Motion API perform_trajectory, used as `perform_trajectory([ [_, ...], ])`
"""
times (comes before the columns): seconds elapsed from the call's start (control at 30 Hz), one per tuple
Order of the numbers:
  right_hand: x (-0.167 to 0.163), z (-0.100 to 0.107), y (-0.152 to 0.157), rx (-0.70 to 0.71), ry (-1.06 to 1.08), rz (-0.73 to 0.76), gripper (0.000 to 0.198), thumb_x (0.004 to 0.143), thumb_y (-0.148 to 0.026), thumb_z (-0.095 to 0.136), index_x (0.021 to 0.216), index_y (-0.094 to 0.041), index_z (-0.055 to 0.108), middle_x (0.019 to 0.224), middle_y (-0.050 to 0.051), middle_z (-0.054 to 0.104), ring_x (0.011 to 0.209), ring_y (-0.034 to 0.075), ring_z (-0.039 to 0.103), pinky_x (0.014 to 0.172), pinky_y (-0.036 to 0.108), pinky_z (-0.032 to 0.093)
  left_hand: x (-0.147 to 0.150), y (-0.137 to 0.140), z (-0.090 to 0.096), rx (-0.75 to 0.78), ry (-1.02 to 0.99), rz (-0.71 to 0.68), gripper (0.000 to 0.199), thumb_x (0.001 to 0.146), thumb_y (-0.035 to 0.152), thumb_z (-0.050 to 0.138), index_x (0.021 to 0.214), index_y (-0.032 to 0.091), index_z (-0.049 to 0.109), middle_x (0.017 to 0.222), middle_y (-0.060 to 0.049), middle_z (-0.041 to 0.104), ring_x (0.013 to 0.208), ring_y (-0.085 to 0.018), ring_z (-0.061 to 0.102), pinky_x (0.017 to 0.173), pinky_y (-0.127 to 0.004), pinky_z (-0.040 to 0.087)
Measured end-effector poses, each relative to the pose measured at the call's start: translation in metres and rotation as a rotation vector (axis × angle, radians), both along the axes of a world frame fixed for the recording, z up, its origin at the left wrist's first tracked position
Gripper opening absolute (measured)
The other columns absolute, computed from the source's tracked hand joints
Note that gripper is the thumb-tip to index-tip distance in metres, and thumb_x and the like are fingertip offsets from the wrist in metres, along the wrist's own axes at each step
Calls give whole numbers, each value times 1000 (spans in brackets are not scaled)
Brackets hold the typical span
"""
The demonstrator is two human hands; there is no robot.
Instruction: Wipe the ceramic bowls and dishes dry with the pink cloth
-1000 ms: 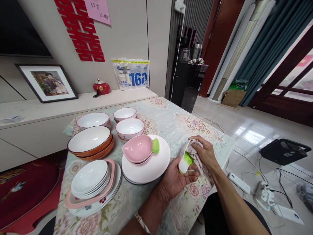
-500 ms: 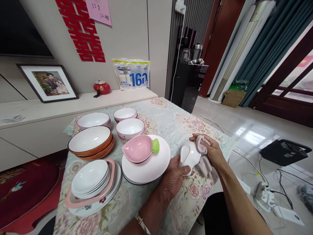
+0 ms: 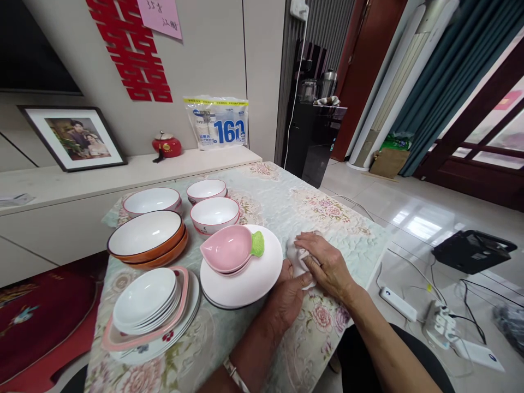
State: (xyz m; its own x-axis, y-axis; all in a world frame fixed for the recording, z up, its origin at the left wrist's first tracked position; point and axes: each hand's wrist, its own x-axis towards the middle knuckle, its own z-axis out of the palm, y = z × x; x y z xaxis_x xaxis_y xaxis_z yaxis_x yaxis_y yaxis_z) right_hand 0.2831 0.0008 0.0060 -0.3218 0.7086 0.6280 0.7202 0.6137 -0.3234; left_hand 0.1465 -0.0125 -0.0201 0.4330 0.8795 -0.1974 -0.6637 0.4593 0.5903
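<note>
Near the right side of the table, my left hand (image 3: 287, 299) grips a white ceramic dish (image 3: 292, 250) from below, thumb on its near edge. Most of the dish is covered by my hands, so its full shape is hidden. My right hand (image 3: 327, 266) lies over it with fingers bent, pressing a pale cloth (image 3: 302, 262) against its surface. Just left of my hands is a white oval plate (image 3: 262, 278) on a dark-rimmed one. Stacked pink radish-shaped bowls (image 3: 227, 248) with a green leaf end sit on it.
At left stand brown-orange bowls (image 3: 153, 256), red-rimmed bowls (image 3: 215, 213) and small white dishes (image 3: 143, 297) stacked on a pink-rimmed tray and plates. Behind the flowered tablecloth (image 3: 282, 188) is a ledge with a photo frame (image 3: 77, 139), red pot (image 3: 167, 146) and cup bag (image 3: 219, 125).
My right hand has moved left and down over the white dish, bringing the cloth onto it. The cloth no longer hangs out at the right. The view has shifted slightly.
</note>
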Motion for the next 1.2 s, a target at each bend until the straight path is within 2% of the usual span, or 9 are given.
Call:
perform_trajectory([
  [0.1, -2, 0, 2, -83, 47, -25, 29, 96, -30, 50, 118, -23, 68, 126, 9, 67, 127, 26, 54, 113, 51, 37, 2, -3, -1, 46, 39, 28, 54, 55, 12, 83, 102, 20, 58, 105, -4, 67, 97, -23, 63, 83, -34, 50],
  [0.23, 5, 1, 9, -233, 261, -216, 32, 96, -37, 47, 114, -22, 69, 119, 8, 69, 114, 25, 61, 101, 43, 48, 4, -5, -5, 137, 110, 57, 55, 58, 8, 78, 108, 18, 59, 102, -4, 69, 92, -21, 62, 82, -31, 48],
  [0.37, 9, 0, 11, -254, 311, -340, 37, 99, -37, 38, 111, -18, 68, 101, 8, 73, 92, 24, 68, 82, 39, 55, 4, -6, -5, 213, 153, 65, 53, 60, 4, 73, 109, 17, 60, 101, -4, 70, 91, -21, 61, 80, -29, 47],
  [0.43, 3, 1, 9, -235, 313, -383, 38, 99, -37, 37, 112, -17, 67, 104, 10, 73, 97, 26, 67, 86, 43, 54, 5, -5, -3, 229, 158, 55, 53, 60, 4, 71, 110, 17, 60, 101, -4, 70, 90, -21, 61, 77, -29, 47],
  [0.57, -19, 5, 0, -99, 120, -288, 31, 94, -29, 47, 115, -19, 68, 128, 14, 65, 122, 31, 56, 107, 54, 40, 5, -4, -1, 265, 221, 88, 56, 63, 7, 72, 115, 20, 59, 111, -6, 68, 102, -25, 61, 83, -32, 48],
  [0.7, -26, 11, -5, -5, -110, -158, 30, 95, -20, 47, 117, -22, 68, 132, 12, 62, 130, 31, 51, 108, 57, 39, 3, -3, 1, 302, 282, 116, 55, 61, 7, 76, 112, 20, 61, 111, -6, 67, 109, -27, 57, 91, -34, 45],
  [0.87, -4, 18, 2, -144, 242, -278, 31, 99, -32, 44, 118, -23, 67, 123, 10, 66, 116, 26, 60, 104, 47, 45, 3, -6, 1, 358, 345, 41, 41, 63, 7, 71, 101, 19, 64, 91, -1, 66, 85, -22, 57, 75, -31, 45],
  [1.03, 12, 18, 10, -367, 528, -425, 43, 98, -45, 39, 108, -16, 69, 98, 12, 74, 82, 26, 69, 72, 41, 56, 0, -10, -1, 394, 449, 46, 37, 62, 1, 62, 94, 20, 67, 84, 1, 63, 78, -19, 53, 71, -29, 41],
  [1.2, -15, 9, 2, -124, 321, -406, 39, 96, -39, 46, 122, -17, 64, 128, 16, 64, 121, 33, 56, 106, 56, 39, 2, -5, 4, 438, 385, 90, 46, 68, 4, 63, 110, 21, 65, 107, -4, 69, 102, -26, 60, 89, -34, 45],
])
